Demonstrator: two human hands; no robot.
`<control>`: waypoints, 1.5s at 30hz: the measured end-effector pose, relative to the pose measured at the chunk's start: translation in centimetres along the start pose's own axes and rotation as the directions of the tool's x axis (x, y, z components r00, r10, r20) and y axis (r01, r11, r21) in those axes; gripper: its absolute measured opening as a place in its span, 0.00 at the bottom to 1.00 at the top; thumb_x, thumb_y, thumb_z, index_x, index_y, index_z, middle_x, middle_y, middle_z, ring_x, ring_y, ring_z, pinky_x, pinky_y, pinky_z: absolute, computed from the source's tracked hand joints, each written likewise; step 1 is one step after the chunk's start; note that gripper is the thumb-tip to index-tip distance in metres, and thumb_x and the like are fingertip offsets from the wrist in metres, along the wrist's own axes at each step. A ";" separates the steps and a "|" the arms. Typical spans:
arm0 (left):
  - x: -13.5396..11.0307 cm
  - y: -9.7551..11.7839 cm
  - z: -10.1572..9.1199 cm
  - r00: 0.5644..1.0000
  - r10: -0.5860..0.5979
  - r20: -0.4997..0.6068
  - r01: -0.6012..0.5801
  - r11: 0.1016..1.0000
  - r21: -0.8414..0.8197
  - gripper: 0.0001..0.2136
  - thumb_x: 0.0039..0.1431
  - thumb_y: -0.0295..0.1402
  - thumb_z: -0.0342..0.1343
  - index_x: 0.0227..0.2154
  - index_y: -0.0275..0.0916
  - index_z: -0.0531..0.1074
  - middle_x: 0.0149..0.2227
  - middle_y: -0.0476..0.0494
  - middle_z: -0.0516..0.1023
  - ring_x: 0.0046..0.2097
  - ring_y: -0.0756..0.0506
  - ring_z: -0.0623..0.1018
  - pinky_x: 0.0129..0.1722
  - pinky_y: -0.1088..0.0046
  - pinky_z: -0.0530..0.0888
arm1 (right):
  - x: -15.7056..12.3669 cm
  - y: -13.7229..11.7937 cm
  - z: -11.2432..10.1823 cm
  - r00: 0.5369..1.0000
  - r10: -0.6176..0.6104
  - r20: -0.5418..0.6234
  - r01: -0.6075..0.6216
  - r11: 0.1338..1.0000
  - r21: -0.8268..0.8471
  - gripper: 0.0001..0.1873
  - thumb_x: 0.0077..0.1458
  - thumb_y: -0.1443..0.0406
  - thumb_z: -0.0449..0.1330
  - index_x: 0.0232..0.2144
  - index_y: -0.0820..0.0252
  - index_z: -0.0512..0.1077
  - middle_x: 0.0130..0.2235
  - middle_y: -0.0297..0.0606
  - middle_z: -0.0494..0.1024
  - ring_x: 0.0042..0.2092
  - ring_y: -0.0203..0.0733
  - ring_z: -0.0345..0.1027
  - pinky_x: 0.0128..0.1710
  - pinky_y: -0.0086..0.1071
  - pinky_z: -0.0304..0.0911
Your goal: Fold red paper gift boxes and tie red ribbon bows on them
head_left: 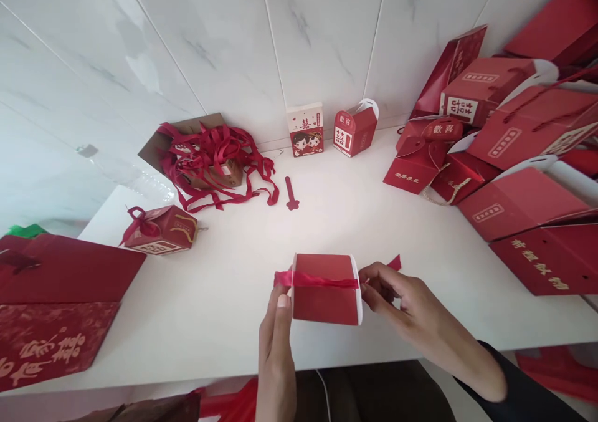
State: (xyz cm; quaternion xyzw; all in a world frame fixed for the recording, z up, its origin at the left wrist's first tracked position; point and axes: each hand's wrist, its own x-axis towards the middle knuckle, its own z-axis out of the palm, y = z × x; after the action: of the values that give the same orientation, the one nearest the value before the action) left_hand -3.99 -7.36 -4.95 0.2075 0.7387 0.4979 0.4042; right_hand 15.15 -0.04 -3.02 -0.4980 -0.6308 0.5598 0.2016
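Observation:
A small red gift box (326, 306) with white edges is held over the front part of the white table. Across its upper face runs a red ribbon (322, 280), with one loose tail showing beyond my right hand. My left hand (276, 335) grips the box's left side, thumb up, with the ribbon's left end by the fingertips. At the box's right edge, my right hand (392, 294) pinches the ribbon between thumb and fingers.
An open carton (156, 151) full of tangled red ribbons stands at the back left. Near it sit a bow-tied box (161, 229) and a large red bag (60, 303). Two small boxes, one a cartoon box (306, 132), stand by the wall. Several red boxes (527, 197) crowd the right.

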 end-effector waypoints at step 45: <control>0.8 5.1 3.7 0.832 0.468 0.298 -0.469 0.880 -0.075 0.13 0.71 0.41 0.51 0.31 0.41 0.71 0.24 0.51 0.74 0.28 0.49 0.75 0.30 0.74 0.73 | 0.2 -2.8 1.2 0.871 -0.161 -0.465 0.276 0.942 0.192 0.07 0.63 0.57 0.65 0.40 0.52 0.76 0.44 0.35 0.80 0.44 0.41 0.78 0.43 0.29 0.77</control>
State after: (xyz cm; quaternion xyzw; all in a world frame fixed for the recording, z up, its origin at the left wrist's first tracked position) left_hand -2.02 -2.57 -1.37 0.4571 0.5937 0.5427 0.3795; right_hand 12.97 -0.17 -0.89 -0.5072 -0.5446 0.4806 0.4639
